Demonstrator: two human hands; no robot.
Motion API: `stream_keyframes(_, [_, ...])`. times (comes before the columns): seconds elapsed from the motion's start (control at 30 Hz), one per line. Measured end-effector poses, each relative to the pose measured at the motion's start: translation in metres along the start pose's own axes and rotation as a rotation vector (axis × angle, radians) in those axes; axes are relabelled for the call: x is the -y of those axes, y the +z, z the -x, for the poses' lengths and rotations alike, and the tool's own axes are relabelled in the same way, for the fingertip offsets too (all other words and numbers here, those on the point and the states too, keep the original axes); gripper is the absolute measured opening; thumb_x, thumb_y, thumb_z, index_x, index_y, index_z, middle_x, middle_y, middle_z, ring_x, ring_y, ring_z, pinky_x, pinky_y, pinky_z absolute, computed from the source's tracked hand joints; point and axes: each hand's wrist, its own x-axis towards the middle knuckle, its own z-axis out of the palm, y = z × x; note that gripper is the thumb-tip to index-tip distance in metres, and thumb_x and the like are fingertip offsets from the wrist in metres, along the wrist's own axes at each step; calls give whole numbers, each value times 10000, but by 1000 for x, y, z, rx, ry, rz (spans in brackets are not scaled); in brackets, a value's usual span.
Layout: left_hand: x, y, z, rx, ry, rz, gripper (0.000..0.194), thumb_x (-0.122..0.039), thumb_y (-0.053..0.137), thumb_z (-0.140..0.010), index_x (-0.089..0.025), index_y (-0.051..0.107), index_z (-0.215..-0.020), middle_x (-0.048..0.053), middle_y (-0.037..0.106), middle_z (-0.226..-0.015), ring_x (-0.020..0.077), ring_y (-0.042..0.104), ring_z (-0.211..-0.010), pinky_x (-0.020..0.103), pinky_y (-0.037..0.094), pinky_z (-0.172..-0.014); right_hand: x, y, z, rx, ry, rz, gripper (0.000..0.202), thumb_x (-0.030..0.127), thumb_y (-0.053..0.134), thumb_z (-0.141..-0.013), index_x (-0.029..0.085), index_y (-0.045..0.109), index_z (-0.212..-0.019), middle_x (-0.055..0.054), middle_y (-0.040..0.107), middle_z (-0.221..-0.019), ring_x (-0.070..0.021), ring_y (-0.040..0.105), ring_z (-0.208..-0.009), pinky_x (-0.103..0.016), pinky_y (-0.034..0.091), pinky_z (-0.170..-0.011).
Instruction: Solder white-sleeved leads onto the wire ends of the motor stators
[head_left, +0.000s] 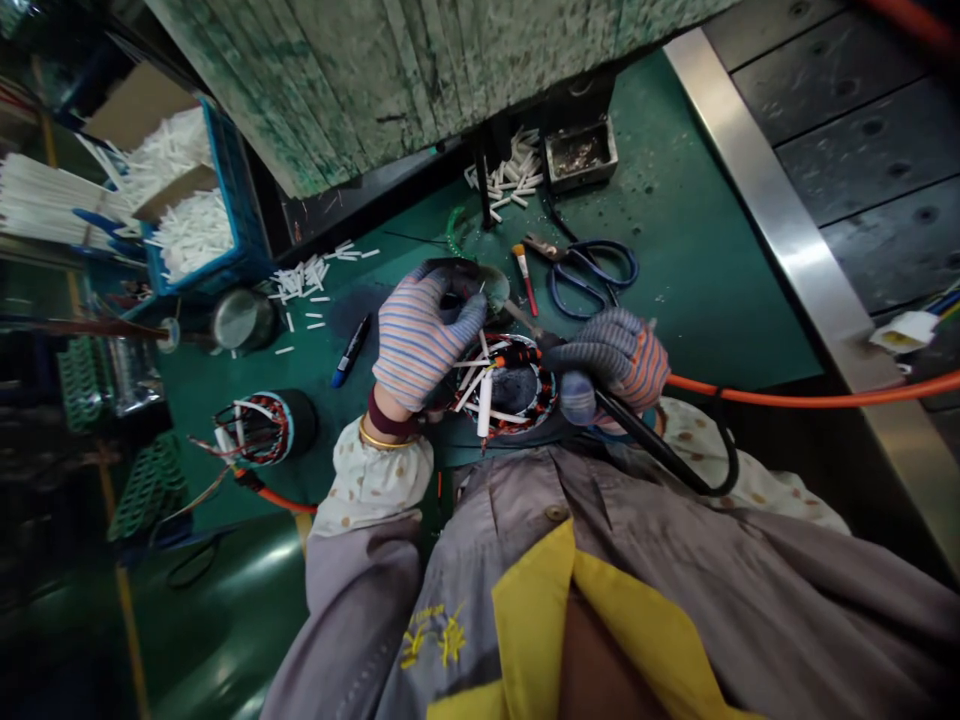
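Note:
My left hand [427, 330], in a striped glove, is closed at the upper left of a wound motor stator [525, 415]; what its fingertips pinch is too small to make out. Wrapped round the dark handle of a soldering iron [546, 340] is my right hand [619, 365], also gloved. The iron's metal tip points up and left toward my left fingertips. White sleeves and orange-black wires lie across the stator's top, with one thick white sleeve [485, 403] at its near side.
Scissors [592, 275], a brush [525, 280] and a small metal tray [581, 155] lie beyond my hands. To the left are a blue marker [351, 352], another stator [274, 428], a round tin [244, 320] and a blue crate [240, 225] with white sleeves. An orange cable [795, 402] runs right.

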Motion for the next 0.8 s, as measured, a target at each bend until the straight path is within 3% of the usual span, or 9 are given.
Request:
stream_keyframes(0.13, [5, -4, -1, 51, 10, 17, 128, -439, 750, -958, -336, 694, -908, 16, 805, -1053, 281, 741, -1065, 505, 637, -1044, 0, -3, -8, -146, -186, -40, 438, 579, 431, -1127, 337, 776, -1007, -42, 610, -701, -228, 568, -724, -390, 459, -716])
stream_keyframes(0.33, [13, -7, -3, 88, 58, 39, 159, -484, 728, -948, -357, 651, -891, 15, 793, -1046, 308, 740, -1054, 595, 621, -1010, -2, -1, -8, 38, -90, 53, 671, 713, 282, -1111, 304, 720, -810, -58, 609, -654, -231, 592, -700, -406, 494, -698])
stream_keyframes(0.53, [14, -5, -3, 92, 45, 9, 175, -500, 744, -941, -367, 648, -881, 12, 783, -1016, 303, 729, -1049, 589, 626, -991, 7, -3, -19, -164, -197, -119, 325, 467, 507, -1113, 315, 758, -973, -24, 641, -705, -211, 587, -704, -378, 463, -689])
stream_keyframes(0.7, [5, -6, 2, 47, 48, -27, 90, -358, 726, -973, -318, 672, -913, 29, 798, -1059, 279, 754, -1070, 513, 642, -1042, 12, -3, -27, -221, -214, -83, 313, 429, 476, -1115, 300, 710, -951, -10, 631, -672, -199, 582, -656, -370, 457, -638])
stream_keyframes(0.8, [3, -4, 4, 16, 69, -25, 99, -352, 732, -993, -296, 686, -926, 36, 800, -1078, 272, 757, -1091, 502, 649, -1054, 11, -3, -26, -219, -219, -86, 313, 447, 486, -1113, 305, 721, -962, -11, 627, -671, -203, 582, -666, -370, 465, -642])
